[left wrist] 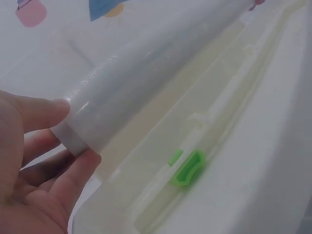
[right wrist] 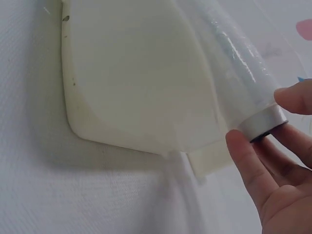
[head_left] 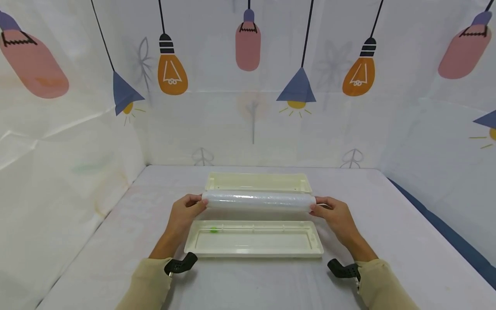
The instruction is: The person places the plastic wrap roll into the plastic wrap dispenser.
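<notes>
A roll of plastic wrap (head_left: 258,201) is held level between both hands, over the gap between two long cream plastic box halves. My left hand (head_left: 184,215) grips its left end, thumb on top and fingers around the core's edge. At the other end my right hand (head_left: 339,217) pinches the roll the same way, and the white core rim (right wrist: 265,122) shows past the film. Nearer me lies the front box half (head_left: 253,253), with a small green slider cutter (left wrist: 189,168) on its track. Behind the roll is the back box half (head_left: 257,181), its near side partly hidden.
Both box halves lie on a table covered in white cloth (head_left: 248,284). A white sheet printed with lamps (head_left: 248,129) hangs behind the table and along the sides. Black camera mounts (head_left: 180,263) sit on both wrists, close to the front box half's near corners.
</notes>
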`<state>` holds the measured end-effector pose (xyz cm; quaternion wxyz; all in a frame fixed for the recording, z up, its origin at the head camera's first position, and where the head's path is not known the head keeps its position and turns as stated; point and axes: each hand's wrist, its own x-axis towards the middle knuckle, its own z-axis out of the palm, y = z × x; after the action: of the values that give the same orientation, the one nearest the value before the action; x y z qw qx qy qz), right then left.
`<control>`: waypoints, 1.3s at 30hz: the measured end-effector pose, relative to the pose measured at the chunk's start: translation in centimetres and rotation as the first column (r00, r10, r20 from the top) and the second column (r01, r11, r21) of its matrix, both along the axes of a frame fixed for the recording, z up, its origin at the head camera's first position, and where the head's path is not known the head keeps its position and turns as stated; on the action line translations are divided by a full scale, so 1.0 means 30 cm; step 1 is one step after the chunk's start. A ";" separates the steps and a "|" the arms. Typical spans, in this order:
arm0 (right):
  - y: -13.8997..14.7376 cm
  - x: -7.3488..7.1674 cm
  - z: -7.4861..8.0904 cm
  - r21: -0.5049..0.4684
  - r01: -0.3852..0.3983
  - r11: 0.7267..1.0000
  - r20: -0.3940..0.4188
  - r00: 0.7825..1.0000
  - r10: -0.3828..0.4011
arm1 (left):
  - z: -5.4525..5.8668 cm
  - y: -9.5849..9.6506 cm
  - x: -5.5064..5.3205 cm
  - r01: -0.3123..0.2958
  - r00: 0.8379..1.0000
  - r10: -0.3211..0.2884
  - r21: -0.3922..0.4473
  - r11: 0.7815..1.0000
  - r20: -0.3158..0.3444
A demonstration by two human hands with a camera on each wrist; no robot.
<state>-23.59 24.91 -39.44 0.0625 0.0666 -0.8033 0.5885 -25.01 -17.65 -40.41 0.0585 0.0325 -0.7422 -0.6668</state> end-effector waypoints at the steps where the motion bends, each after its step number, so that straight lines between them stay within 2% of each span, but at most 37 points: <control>1: -0.001 0.001 0.001 -0.002 0.001 1.000 0.003 1.000 -0.001 | 0.002 0.000 0.001 0.003 1.000 -0.003 -0.002 1.000 0.000; 12: -0.010 0.018 -0.006 -0.064 0.004 0.998 0.003 1.000 -0.004 | 0.005 -0.006 0.003 0.034 0.999 -0.033 0.047 0.998 -0.018; 19: -0.034 0.008 0.010 -0.113 -0.010 0.994 -0.011 1.000 0.009 | 0.034 -0.025 -0.005 0.037 0.999 -0.033 0.086 0.996 -0.043; 23: -0.045 0.005 0.023 -0.122 0.003 0.992 0.006 1.000 -0.002 | 0.055 -0.024 -0.013 0.029 0.999 -0.027 0.060 0.998 -0.028; 31: -0.064 -0.002 0.035 -0.134 0.067 0.989 0.054 0.997 -0.061 | 0.068 -0.017 -0.026 0.019 0.998 -0.018 0.015 1.000 -0.062; 39: -0.075 -0.034 0.079 -0.138 0.034 0.990 -0.002 0.999 -0.035 | 0.108 -0.029 -0.064 0.020 0.998 -0.019 0.013 1.000 -0.054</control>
<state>-24.60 22.66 -37.05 0.0786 0.0494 -0.7615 0.6415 -26.93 -18.51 -37.17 0.0720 0.0077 -0.7362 -0.6729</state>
